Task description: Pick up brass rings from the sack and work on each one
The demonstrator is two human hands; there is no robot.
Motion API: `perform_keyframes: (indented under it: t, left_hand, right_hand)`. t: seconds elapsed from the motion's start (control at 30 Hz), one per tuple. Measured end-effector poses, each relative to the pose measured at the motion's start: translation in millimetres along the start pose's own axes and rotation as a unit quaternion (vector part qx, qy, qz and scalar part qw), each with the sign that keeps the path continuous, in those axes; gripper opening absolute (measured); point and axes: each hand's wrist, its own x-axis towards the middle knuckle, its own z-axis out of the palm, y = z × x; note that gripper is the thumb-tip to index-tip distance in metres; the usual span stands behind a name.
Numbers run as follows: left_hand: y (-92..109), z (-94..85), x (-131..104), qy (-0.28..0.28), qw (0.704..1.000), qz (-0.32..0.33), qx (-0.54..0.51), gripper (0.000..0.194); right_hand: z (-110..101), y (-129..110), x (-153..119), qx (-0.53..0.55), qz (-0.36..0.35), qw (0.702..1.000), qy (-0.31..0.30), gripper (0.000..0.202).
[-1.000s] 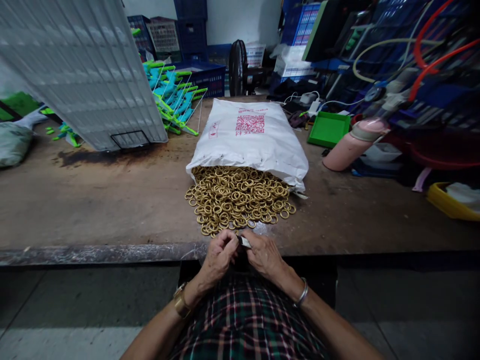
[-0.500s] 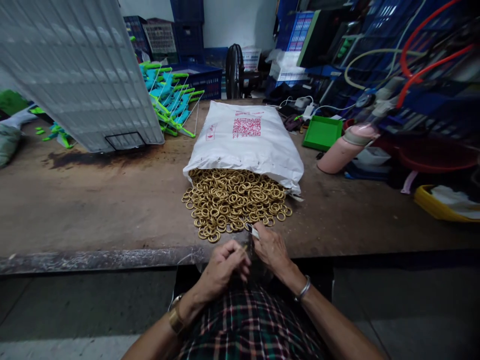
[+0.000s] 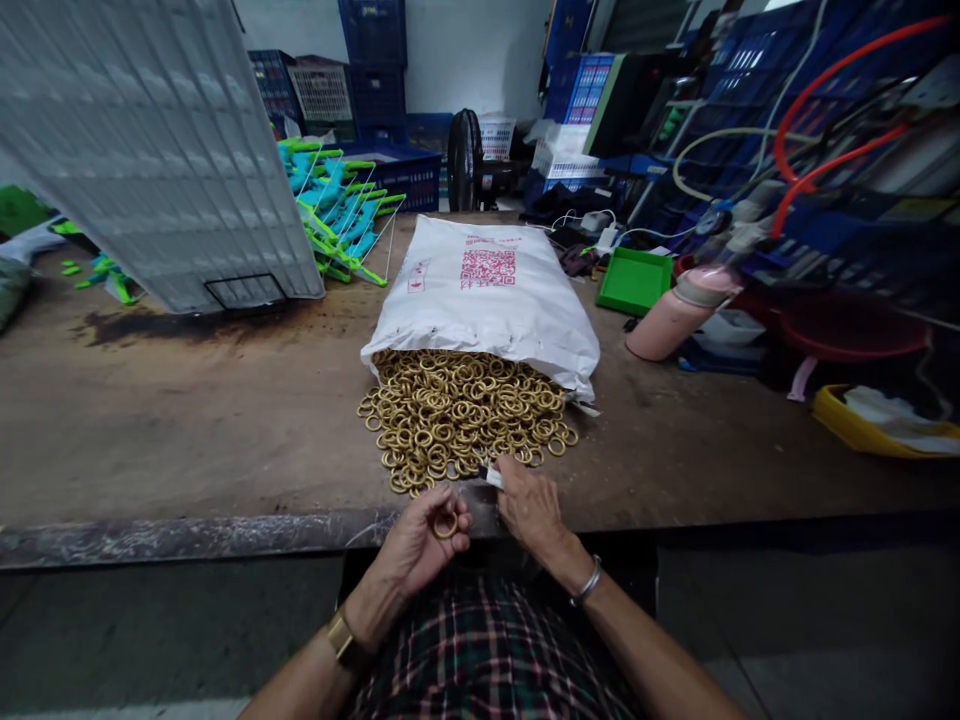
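Gold-coloured rings (image 3: 465,410) spill in a pile from the mouth of a white sack (image 3: 487,290) with red print. My left hand (image 3: 424,540), palm turned up at the table's front edge, has its fingers curled round one gold ring (image 3: 445,525). To its right, my right hand (image 3: 529,505) grips a small tool (image 3: 493,477) with a white body and a dark tip. That tip points left, at the near side of the pile. What kind of tool it is, I cannot tell.
A grey ribbed panel (image 3: 172,150) stands at the left, beside green and turquoise plastic pieces (image 3: 337,210). Toward the right are a green tray (image 3: 636,281), a pink bottle (image 3: 675,320) and a yellow basin (image 3: 874,430). A black fan (image 3: 465,160) is behind the sack.
My left hand has turned palm up and moved slightly left, showing the ring. My right hand has shifted a little left with the tool. The view has tilted slightly.
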Motion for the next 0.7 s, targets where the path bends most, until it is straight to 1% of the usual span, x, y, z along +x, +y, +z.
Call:
perform_keyframes:
  t: [0.1, 0.17, 0.23, 0.3, 0.33, 0.4, 0.47, 0.5, 0.53, 0.57, 0.63, 0.7]
  left_hand:
    - [1, 2.0, 3, 0.012, 0.999, 0.010, 0.045, 0.021]
    - [2, 5.7, 6, 0.016, 0.994, 0.037, 0.104, 0.024]
    - [2, 10.0, 10, 0.034, 0.977, 0.087, 0.190, 0.031]
    - [2, 14.1, 13, 0.047, 0.949, 0.132, 0.281, 0.038]
    - [2, 15.9, 14, 0.047, 0.937, 0.141, 0.315, 0.038]
    - [3, 18.6, 16, 0.041, 0.924, 0.147, 0.352, 0.032]
    - [3, 20.0, 15, 0.042, 0.915, 0.159, 0.368, 0.026]
    - [3, 20.1, 15, 0.046, 0.909, 0.171, 0.378, 0.024]
    - [2, 19.9, 15, 0.050, 0.902, 0.185, 0.388, 0.021]
    - [2, 19.4, 14, 0.052, 0.894, 0.198, 0.398, 0.020]
    - [0, 18.1, 14, 0.052, 0.881, 0.220, 0.415, 0.018]
    - [-1, 17.2, 13, 0.052, 0.876, 0.229, 0.421, 0.019]
  right_hand:
    - [-2, 7, 3, 0.111, 0.012, 0.994, 0.010, 0.015]
    - [-7, 9, 5, 0.228, 0.019, 0.973, -0.003, 0.017]
    - [-12, 8, 6, 0.349, 0.022, 0.936, -0.040, 0.022]
    - [-17, 4, 5, 0.443, 0.033, 0.892, -0.088, 0.023]
    - [-20, 2, 4, 0.478, 0.041, 0.870, -0.112, 0.024]
    - [-23, -2, 2, 0.530, 0.058, 0.833, -0.150, 0.025]
    - [-24, -7, 0, 0.563, 0.077, 0.803, -0.178, 0.025]
    - [-24, -8, -1, 0.573, 0.087, 0.794, -0.184, 0.026]
    - [-23, -9, -1, 0.577, 0.095, 0.790, -0.184, 0.027]
    - [-21, -10, -1, 0.573, 0.098, 0.794, -0.179, 0.028]
    - [-16, -9, 0, 0.547, 0.088, 0.817, -0.159, 0.031]
    - [-10, -8, 1, 0.514, 0.068, 0.844, -0.139, 0.034]
